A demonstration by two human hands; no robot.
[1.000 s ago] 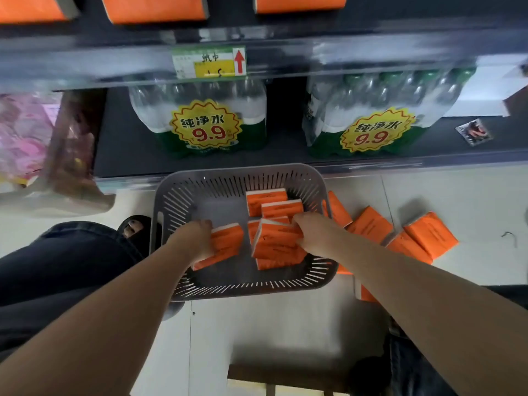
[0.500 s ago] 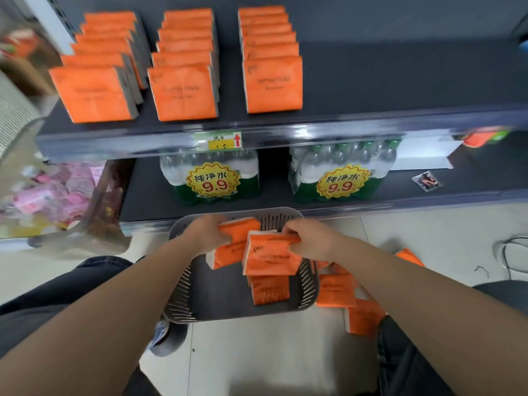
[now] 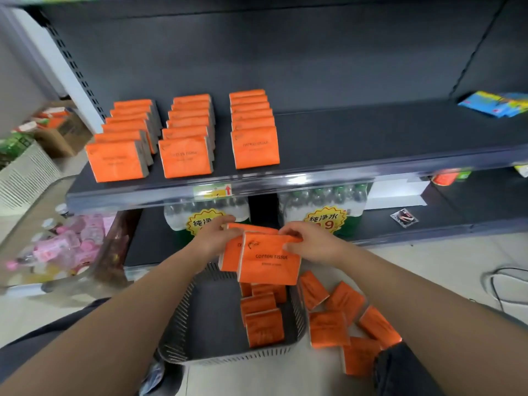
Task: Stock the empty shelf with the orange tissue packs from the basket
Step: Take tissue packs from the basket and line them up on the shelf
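Note:
My left hand (image 3: 215,236) and my right hand (image 3: 310,243) hold orange tissue packs (image 3: 268,260) together above the grey basket (image 3: 183,318), below the dark shelf (image 3: 371,138). The left hand grips a pack behind; the right hand pinches the front pack marked COTTON TISSUE by its top edge. A few more orange packs (image 3: 264,324) lie in the basket's right part. On the shelf stand three rows of orange packs (image 3: 187,155), upright, at its left half. The right half of the shelf is bare.
Several orange packs (image 3: 337,318) lie loose on the floor right of the basket. Water bottle packs (image 3: 323,201) with yellow price stickers sit on the bottom shelf. Blue packets (image 3: 497,105) lie at the shelf's far right. A white crate (image 3: 25,175) and pink goods (image 3: 63,244) are at left.
Both hands have lifted packs out of the basket and risen toward the shelf. My head has tilted up, bringing the whole stocked shelf into view.

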